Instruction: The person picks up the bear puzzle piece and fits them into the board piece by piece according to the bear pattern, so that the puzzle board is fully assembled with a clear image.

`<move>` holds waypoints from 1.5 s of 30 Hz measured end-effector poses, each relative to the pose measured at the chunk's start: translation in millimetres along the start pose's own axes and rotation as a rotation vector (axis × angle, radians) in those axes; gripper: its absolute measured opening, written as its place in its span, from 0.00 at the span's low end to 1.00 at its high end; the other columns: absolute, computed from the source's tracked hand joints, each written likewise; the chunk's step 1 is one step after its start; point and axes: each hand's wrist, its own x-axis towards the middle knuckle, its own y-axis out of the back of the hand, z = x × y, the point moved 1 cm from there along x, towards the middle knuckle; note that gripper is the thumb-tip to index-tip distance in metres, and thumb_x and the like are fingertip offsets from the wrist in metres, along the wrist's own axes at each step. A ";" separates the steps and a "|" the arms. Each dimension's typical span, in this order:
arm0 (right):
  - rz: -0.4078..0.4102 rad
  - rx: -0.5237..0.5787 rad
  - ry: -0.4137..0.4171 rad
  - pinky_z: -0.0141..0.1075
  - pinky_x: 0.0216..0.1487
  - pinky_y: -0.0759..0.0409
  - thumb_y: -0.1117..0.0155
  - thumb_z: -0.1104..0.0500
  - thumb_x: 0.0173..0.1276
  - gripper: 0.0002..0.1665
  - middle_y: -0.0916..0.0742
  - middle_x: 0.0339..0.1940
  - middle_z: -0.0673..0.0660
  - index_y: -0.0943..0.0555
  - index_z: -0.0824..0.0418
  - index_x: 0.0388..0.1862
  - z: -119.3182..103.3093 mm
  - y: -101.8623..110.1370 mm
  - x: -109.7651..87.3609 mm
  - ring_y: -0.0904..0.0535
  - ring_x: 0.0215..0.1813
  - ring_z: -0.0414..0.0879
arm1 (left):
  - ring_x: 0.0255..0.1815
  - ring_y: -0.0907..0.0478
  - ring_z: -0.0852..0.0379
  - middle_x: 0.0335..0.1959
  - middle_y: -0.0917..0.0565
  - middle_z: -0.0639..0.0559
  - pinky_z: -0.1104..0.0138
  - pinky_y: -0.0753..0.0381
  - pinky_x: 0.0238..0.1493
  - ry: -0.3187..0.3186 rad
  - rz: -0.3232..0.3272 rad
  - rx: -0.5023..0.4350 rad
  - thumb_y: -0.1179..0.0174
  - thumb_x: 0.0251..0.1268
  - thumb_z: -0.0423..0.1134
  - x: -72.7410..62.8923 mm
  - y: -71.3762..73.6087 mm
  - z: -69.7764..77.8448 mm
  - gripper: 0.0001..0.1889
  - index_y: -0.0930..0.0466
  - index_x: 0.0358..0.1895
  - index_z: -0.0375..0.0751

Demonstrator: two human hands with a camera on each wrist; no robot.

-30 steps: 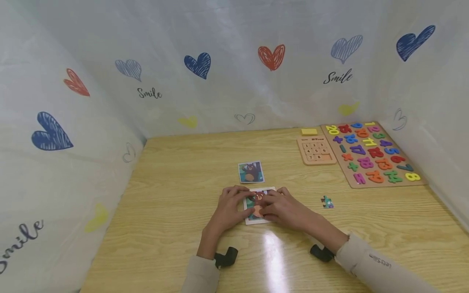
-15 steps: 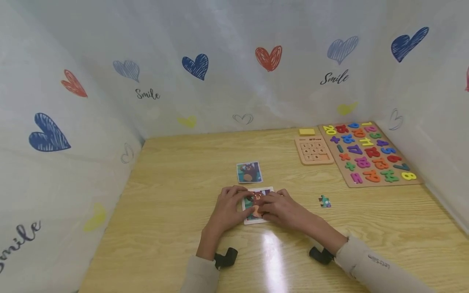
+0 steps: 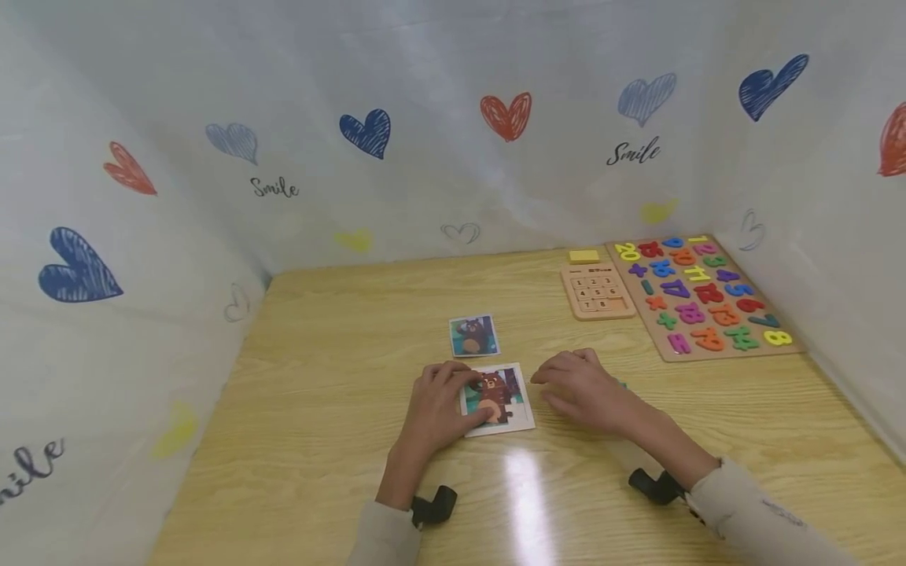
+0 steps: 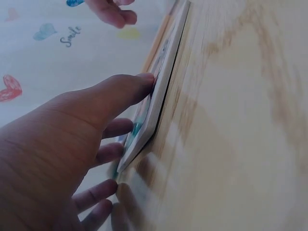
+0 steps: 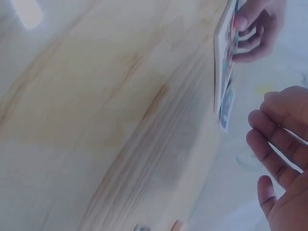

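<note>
In the head view, a bear jigsaw puzzle [image 3: 501,393] in a white frame lies flat on the table, with a bare white spot at its lower right. My left hand [image 3: 440,405] rests on its left side; in the left wrist view the thumb [image 4: 127,91] touches the puzzle face. Just right of the frame hovers my right hand [image 3: 583,393], apart from it, fingers loosely bent around nothing. A loose teal puzzle piece [image 3: 623,385] is mostly hidden behind that hand. Beyond the puzzle lies a bear picture card [image 3: 474,336].
At the back right lie a wooden number slide puzzle [image 3: 598,292], a yellow block [image 3: 583,256] and a board of coloured numbers [image 3: 701,303]. A white curtain [image 3: 418,189] printed with hearts encloses the table [image 3: 318,440].
My right hand has left the puzzle and moved right, uncovering its right side and coming in front of the loose piece. The left hand stays on the puzzle. The view has shifted slightly.
</note>
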 end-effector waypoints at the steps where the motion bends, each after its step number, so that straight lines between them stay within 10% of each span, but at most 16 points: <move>1: 0.002 0.005 -0.005 0.47 0.48 0.34 0.27 0.62 0.63 0.12 0.14 0.46 0.50 0.13 0.58 0.47 2.0 2.3 -1.5 0.20 0.51 0.48 | 0.62 0.33 0.47 0.59 0.25 0.56 0.46 0.32 0.60 0.002 -0.002 0.002 0.32 0.55 0.65 -0.2 0.1 0.0 0.28 0.17 0.57 0.57; 45: 0.034 -0.090 -0.094 0.50 0.45 0.38 0.25 0.63 0.59 0.13 0.13 0.43 0.51 0.13 0.58 0.44 58.5 33.9 -64.0 0.20 0.47 0.51 | 0.62 0.35 0.47 0.60 0.25 0.56 0.43 0.35 0.61 0.008 0.012 -0.071 0.31 0.55 0.63 -0.4 -2.0 1.4 0.26 0.17 0.55 0.56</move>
